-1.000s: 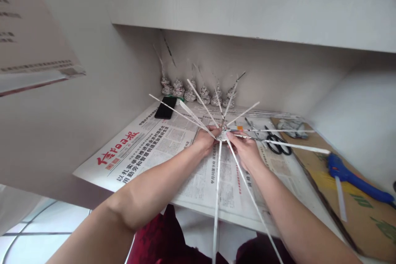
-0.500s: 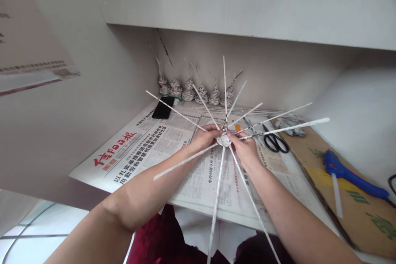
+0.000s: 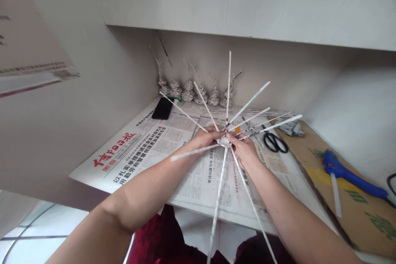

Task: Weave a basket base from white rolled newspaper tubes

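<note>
Newspaper covers the desk across the middle of the frame, its red masthead at centre left and a black headline in Chinese characters below it; the smaller print is too fine to read. At the back, against the wall, a row of small coiled paper cones stands just behind a black phone lying flat on the newspaper. To the right of centre, black-handled scissors lie on the paper, and further right a blue glue gun rests on a brown cardboard sheet, with a loose white strip beside it. An overhanging shelf fills the top of the frame.

Both hands meet at the centre of the frame, held above the newspaper. The left hand is closed, pinching the small woven hub of a paper-tube star from the left; the right hand is closed on the same hub from the right, fingertips touching it. The star has no single long axis: its rolled paper spokes fan out from the hub in all directions. One points nearly straight up the frame towards the shelf, several spread to the upper right over the scissors, two reach to the upper left towards the phone and cones, one runs to the left over the left forearm, and two long ones hang towards the bottom edge between the forearms.
</note>
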